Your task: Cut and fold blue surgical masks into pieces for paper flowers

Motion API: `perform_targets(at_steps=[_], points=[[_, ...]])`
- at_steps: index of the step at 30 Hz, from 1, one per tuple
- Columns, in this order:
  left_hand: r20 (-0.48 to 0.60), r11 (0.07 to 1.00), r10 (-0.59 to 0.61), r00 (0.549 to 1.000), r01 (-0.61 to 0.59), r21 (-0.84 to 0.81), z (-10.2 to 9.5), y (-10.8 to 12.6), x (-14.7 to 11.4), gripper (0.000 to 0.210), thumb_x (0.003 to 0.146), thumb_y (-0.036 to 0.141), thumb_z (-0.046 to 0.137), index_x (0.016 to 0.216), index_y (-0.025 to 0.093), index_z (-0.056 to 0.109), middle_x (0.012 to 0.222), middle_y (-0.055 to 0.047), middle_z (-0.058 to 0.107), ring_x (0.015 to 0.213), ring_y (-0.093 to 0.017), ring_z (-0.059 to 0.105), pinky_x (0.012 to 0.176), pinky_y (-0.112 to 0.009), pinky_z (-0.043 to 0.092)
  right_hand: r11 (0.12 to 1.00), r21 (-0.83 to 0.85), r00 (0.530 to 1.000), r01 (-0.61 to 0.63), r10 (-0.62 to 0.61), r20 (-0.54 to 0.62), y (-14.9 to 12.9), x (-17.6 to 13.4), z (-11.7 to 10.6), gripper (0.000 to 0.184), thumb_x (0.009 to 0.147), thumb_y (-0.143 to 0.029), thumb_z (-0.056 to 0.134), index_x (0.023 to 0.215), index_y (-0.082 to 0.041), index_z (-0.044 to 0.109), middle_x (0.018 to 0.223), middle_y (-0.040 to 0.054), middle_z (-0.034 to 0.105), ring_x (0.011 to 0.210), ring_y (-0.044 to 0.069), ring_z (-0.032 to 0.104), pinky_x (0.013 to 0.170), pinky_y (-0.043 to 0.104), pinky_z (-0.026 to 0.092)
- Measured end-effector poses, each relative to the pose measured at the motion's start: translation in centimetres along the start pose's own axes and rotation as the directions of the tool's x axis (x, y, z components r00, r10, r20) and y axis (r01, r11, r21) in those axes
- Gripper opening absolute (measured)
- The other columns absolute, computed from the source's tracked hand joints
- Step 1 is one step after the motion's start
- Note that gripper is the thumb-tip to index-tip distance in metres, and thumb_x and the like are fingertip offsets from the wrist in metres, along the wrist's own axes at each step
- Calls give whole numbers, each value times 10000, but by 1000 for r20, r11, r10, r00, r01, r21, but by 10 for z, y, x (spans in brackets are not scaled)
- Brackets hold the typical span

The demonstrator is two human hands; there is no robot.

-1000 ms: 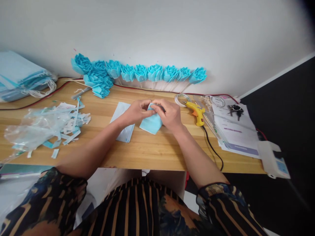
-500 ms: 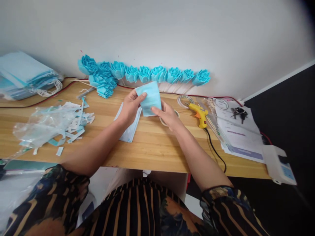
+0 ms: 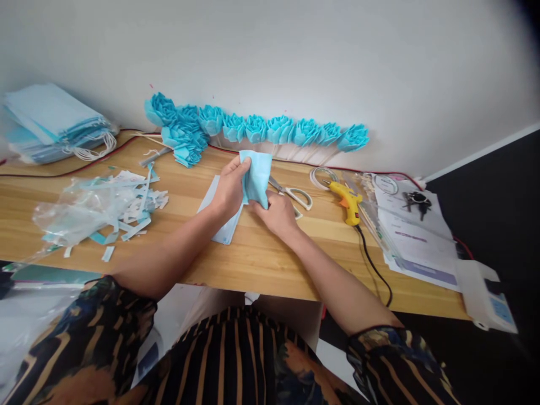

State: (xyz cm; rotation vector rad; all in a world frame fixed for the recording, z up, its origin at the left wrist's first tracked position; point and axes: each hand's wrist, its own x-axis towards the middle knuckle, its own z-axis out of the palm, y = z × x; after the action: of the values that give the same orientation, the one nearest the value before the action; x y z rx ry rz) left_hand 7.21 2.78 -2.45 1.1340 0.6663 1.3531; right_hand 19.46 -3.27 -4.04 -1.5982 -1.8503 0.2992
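While a pale wall [image 3: 270, 50] fills the upper part of the frame, a wooden table [image 3: 261, 264] spans the middle, where blue flowers [image 3: 280, 129] line the wall's base. A stack of pale blue sheets [image 3: 54, 112] sits at the upper left, printed papers [image 3: 415, 256] lie at the right, and a clear plastic bag [image 3: 80, 211] at the left, next to cut scraps [image 3: 137, 229]. At the centre, the left hand [image 3: 230, 188] pinches a blue piece [image 3: 258, 174], thumb on its face, while the right hand [image 3: 278, 214] grips its lower end, those fingers partly hidden. Flat blue sheets [image 3: 228, 228] lie partly covered by the left hand. Right of centre rests a yellow glue gun [image 3: 348, 202]; white-handled scissors [image 3: 284, 190] lie just beside the right hand, and keys [image 3: 417, 198] on the papers.
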Motion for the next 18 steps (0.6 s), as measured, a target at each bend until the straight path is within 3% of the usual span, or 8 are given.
perform_targets(at_steps=[4,7,8,10,12,14,18], points=[[9,994,-29,1000,27,104,1,-1,-5,361,835,541,621,833,195,519,707,5,520,637,-128,483,585,-245,390,999,49,997,-15,11,81,-8,-4,3,234,803,-353,630,618,-220,576,593,-1,620,563,158,542,528,266,298],[9,976,30,1000,-31,217,-1,0,-4,368,863,547,596,804,198,496,708,11,486,640,-124,453,584,-247,366,968,248,979,-23,-28,202,-4,-1,0,151,790,-315,619,684,-208,626,626,-10,629,598,151,570,549,254,359],[2,962,70,998,-68,265,-2,0,-4,364,874,542,587,798,198,496,712,10,481,651,-127,451,592,-250,363,929,366,966,-50,-48,254,0,1,-2,109,781,-302,614,749,-205,652,665,-10,649,626,150,589,562,249,391],[-11,920,156,988,-142,364,-4,0,-3,346,894,516,571,783,197,498,710,10,467,665,-132,445,609,-258,357,785,597,951,-163,-37,308,8,8,-8,196,768,-304,606,924,-206,676,793,5,700,706,156,635,588,247,455],[3,875,215,977,-194,444,-4,1,-4,321,919,472,551,767,195,495,697,11,458,667,-134,437,619,-266,352,613,745,958,-264,81,274,16,14,-17,311,796,-373,589,1051,-209,660,908,38,721,769,164,661,591,254,493],[40,838,240,970,-228,496,-2,2,-8,297,940,422,537,756,194,488,682,13,459,655,-132,431,617,-273,343,524,807,962,-272,169,215,19,19,-25,399,847,-505,544,1083,-204,658,952,64,718,794,164,666,596,259,511],[107,769,273,956,-284,573,3,4,-15,311,942,362,546,703,197,434,634,23,428,605,-123,399,593,-293,296,607,774,982,-182,155,110,15,20,-32,459,822,-635,581,946,-206,681,868,39,689,775,146,634,628,254,510]])
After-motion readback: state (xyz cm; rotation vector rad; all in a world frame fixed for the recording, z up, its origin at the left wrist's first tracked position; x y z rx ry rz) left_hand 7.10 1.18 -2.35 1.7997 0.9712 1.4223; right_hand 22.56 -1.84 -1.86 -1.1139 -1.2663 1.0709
